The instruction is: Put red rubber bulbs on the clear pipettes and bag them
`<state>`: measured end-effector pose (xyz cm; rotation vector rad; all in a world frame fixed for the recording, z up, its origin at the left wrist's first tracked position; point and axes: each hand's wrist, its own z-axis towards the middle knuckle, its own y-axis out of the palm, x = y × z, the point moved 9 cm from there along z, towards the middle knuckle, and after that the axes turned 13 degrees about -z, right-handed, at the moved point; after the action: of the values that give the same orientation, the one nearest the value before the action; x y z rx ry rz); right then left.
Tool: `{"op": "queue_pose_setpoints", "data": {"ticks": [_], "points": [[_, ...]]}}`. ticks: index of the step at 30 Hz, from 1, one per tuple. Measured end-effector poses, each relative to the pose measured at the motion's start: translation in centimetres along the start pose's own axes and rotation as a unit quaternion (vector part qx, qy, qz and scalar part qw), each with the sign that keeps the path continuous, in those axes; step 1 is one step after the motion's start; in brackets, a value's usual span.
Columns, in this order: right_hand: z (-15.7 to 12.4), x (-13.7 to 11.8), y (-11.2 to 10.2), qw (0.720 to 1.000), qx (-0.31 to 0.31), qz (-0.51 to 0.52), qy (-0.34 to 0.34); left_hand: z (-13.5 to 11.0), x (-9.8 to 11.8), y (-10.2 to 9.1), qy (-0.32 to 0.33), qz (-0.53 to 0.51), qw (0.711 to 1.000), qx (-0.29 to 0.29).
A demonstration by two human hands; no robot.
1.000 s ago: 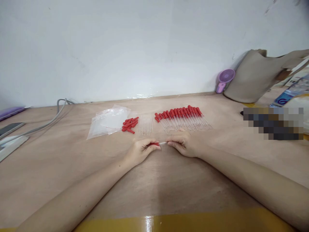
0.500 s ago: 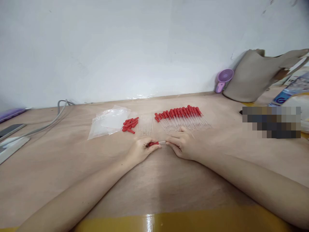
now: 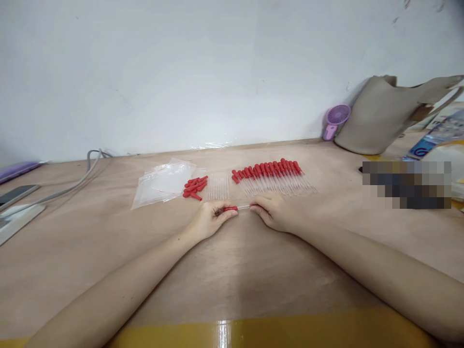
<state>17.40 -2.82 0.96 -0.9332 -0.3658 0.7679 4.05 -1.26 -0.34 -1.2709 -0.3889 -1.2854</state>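
Note:
Between finger and thumb, my left hand (image 3: 213, 217) pinches a red rubber dropper bulb (image 3: 231, 209). A thin clear dropper tube (image 3: 244, 207) runs from the bulb's mouth to my right hand (image 3: 270, 211), whose closed fingers grip its other end and hide the tip. Just beyond my hands lies a row of loose clear tubes (image 3: 218, 187). Left of them is a small pile of loose red bulbs (image 3: 195, 186). Farther right, several droppers with red bulbs fitted (image 3: 270, 170) lie side by side, slanted, bulbs toward the wall.
Clear plastic bags (image 3: 165, 181) lie left of the bulb pile. A grey cable (image 3: 78, 184) and a phone (image 3: 18, 194) are at the far left. At the right stand a purple fan (image 3: 337, 118), a beige bag (image 3: 377, 116) and a bottle (image 3: 422, 147); a pixelated patch covers something nearer.
Both hands have shifted slightly away from me, toward the loose tubes, with the bulb and tube between them. My right hand's fingers are curled more tightly around the tube end.

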Motion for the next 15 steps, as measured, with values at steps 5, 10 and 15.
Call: {"op": "queue_pose_setpoints", "data": {"ticks": [5,10,15], "points": [[0.3,-0.6,-0.6,1.0,0.019,0.0,-0.018,-0.2,0.0,0.2,-0.001,-0.033,0.999,-0.007],[0.4,-1.0,-0.7,1.0,0.016,-0.014,-0.015,-0.1,0.4,0.4,-0.002,-0.052,0.998,-0.017],[0.6,-1.7,-0.4,1.0,0.008,-0.023,-0.013,-0.2,0.5,0.3,0.003,-0.047,0.999,-0.006]]}}
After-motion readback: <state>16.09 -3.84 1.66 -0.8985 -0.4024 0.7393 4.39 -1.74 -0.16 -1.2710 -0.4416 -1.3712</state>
